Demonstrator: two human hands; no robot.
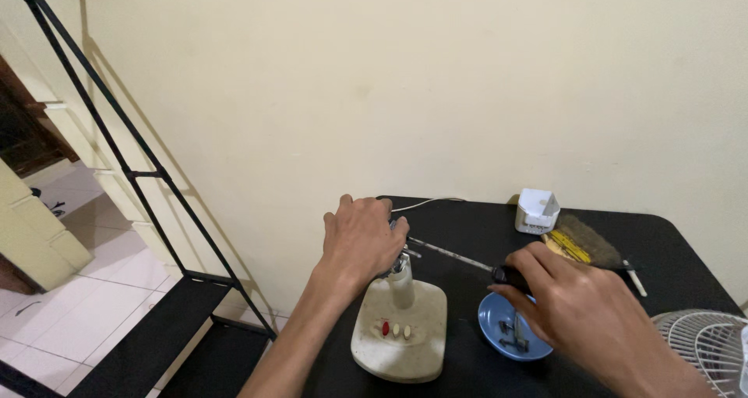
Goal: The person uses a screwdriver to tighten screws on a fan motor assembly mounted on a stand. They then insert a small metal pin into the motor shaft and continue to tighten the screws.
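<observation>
Near the frame's lower centre, the left hand (362, 240) clamps the fan stand's neck (400, 283) to steady it on the desk (467, 226), while the right hand (576, 308) grips a screwdriver (460, 255) aimed at its top.

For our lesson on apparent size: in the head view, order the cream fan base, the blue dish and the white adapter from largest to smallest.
1. Cream fan base
2. Blue dish, partly hidden by the right hand
3. White adapter, though it sits farther from the camera
</observation>
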